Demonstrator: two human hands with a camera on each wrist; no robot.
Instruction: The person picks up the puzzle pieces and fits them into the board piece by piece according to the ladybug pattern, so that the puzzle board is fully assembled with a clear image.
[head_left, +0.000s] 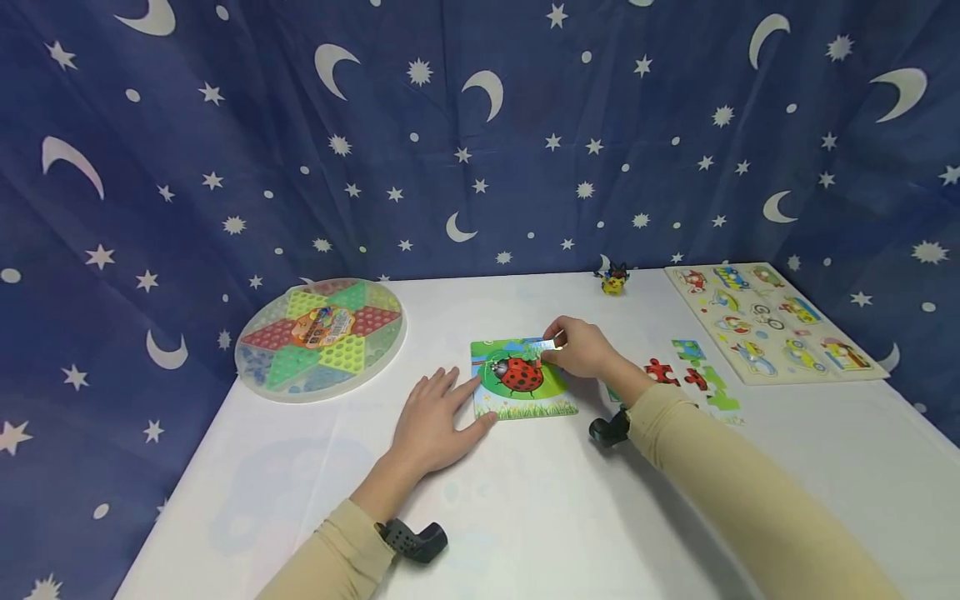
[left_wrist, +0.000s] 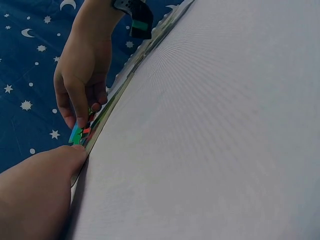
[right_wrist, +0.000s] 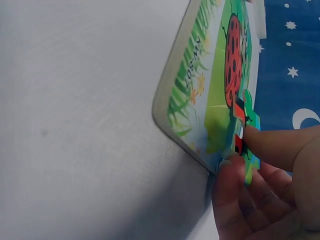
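A square puzzle board (head_left: 525,411) printed with a red ladybug and grass lies on the white table. My left hand (head_left: 435,423) rests at its left side, fingers spread; thumb and index finger touch the board's edge. At the board's upper right, my right hand (head_left: 581,348) pinches a green-and-red jigsaw piece (right_wrist: 253,121) between thumb and fingers. In the right wrist view the piece stands tilted over the board, and the fingers hide part of it. Loose jigsaw pieces (head_left: 723,401), some red and some green, lie right of the board, partly behind my right forearm.
A round Chinese checkers board (head_left: 378,358) lies at the left. Toward the back right is a wooden picture-peg board (head_left: 757,373). A small yellow-and-black figurine (head_left: 613,282) stands near the table's back edge, before a blue star-and-moon curtain (head_left: 525,192).
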